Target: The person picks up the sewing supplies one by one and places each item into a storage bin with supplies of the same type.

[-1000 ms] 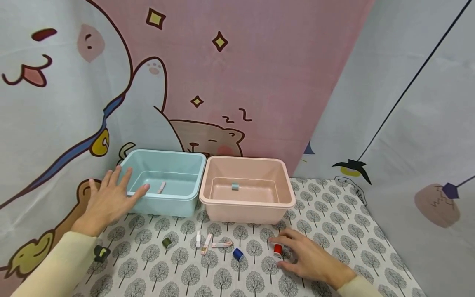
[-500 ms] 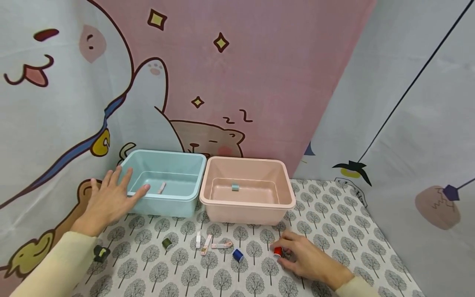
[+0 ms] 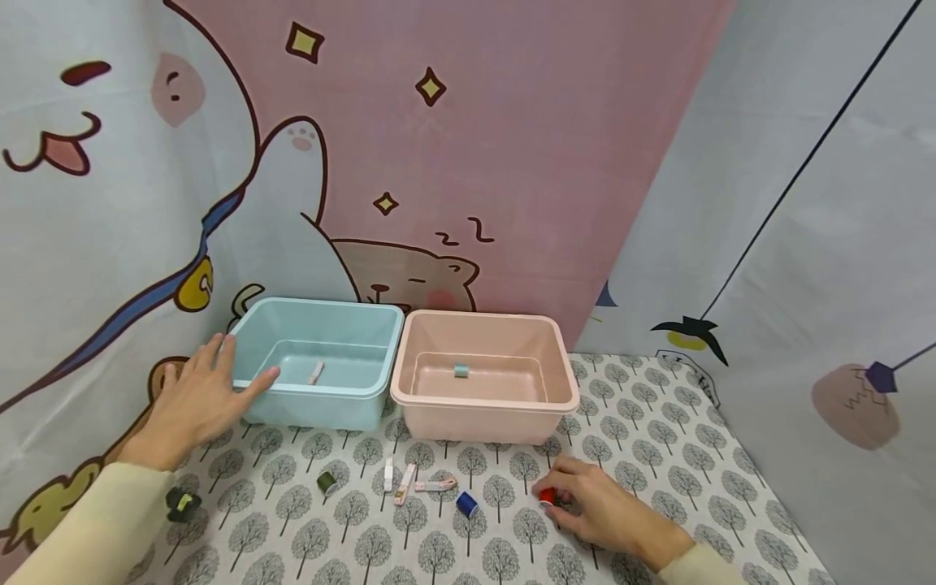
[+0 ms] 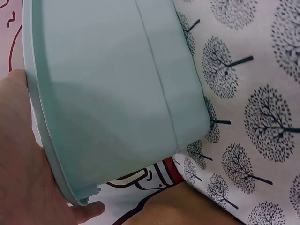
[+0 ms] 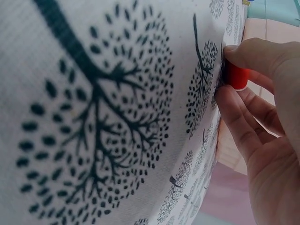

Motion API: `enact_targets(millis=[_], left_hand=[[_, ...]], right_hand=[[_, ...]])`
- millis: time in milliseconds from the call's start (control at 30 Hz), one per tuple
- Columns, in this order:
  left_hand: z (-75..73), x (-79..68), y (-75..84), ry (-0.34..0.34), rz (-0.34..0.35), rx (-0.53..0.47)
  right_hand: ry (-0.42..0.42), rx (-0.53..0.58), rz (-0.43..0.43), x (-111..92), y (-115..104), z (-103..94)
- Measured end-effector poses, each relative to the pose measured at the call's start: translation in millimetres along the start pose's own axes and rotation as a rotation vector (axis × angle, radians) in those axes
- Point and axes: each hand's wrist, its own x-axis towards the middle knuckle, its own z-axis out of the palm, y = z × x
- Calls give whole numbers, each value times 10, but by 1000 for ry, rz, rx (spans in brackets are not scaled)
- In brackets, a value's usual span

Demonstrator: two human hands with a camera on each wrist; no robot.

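Note:
My right hand [image 3: 600, 508] pinches a small red thread spool [image 3: 547, 495] between thumb and fingertips, low on the tree-print cloth. In the right wrist view the red spool [image 5: 237, 77] shows between the digits, partly hidden by them. My left hand [image 3: 192, 406] has its fingers spread at the left front corner of the light blue bin [image 3: 314, 410]. The left wrist view has that hand along the rim of the blue bin [image 4: 108, 93]. A small pale pink strip [image 3: 316, 373] lies inside this bin.
Beside the blue bin stands a pink bin [image 3: 483, 421] with a light blue spool [image 3: 461, 370] inside. On the cloth lie a green spool [image 3: 327, 484], a blue spool [image 3: 466, 504], a white strip [image 3: 388, 474] and two pinkish patterned strips [image 3: 405, 485]. Printed curtains rise behind.
My right thumb and fingers have drawn together around the red spool, which stays in place. My left hand has shifted slightly left and down along the blue bin.

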Motion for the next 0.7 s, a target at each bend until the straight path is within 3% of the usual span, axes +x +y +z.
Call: enact_targets(millis=[200,433,700], left_hand=[[22,6,-22,32,17,-29],[64,30,-33,62,25,-71],[14,25,-72,-7,27,-64]], right_hand=[[-6,-8,21,3,-24,-27],[50,-27,-18,13,-78,-81],[64,-55,10,57,-188,-253]])
